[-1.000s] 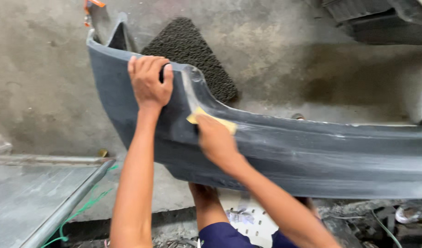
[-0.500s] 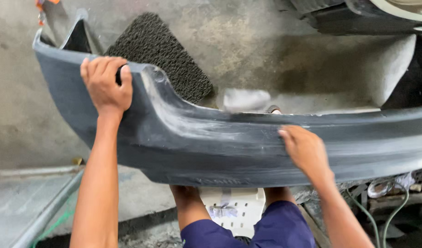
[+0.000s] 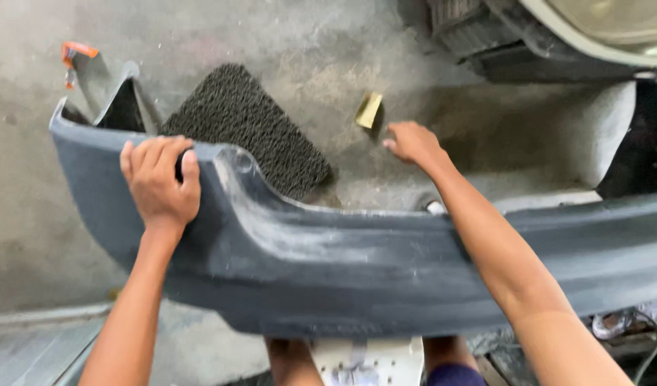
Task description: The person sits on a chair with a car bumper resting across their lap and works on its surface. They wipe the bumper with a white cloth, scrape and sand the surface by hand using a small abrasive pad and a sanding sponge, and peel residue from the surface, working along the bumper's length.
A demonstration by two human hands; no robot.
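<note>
1. Nearest the camera, the person's knees and a white paint-flecked stool [image 3: 368, 357] sit under the bumper; a grey metal sheet [image 3: 28, 343] lies at the lower left of the floor, cables [image 3: 639, 329] at the lower right.
2. The long grey car bumper [image 3: 357, 271] stretches across the whole view and blocks the floor beneath it, its sanded patch pale in the middle.
3. Left hand [image 3: 160, 187] is clamped over the bumper's upper edge near its left end, fingers curled on top.
4. Right hand [image 3: 412, 143] reaches over the bumper's top edge, fingers loosely apart and holding nothing, just beside a yellow piece of sandpaper [image 3: 369, 109] that appears to lie on the concrete floor [image 3: 285, 43].
5. Since a second ago, the sandpaper has left the right hand, which was pressing it on the bumper face; that hand has crossed beyond the edge. The left grip has stayed put.
6. Further out: a dark coarse mat [image 3: 249, 125] behind the bumper, an orange clamp [image 3: 74, 57] at the far left, a car's underside [image 3: 557, 36] at the far right corner.
</note>
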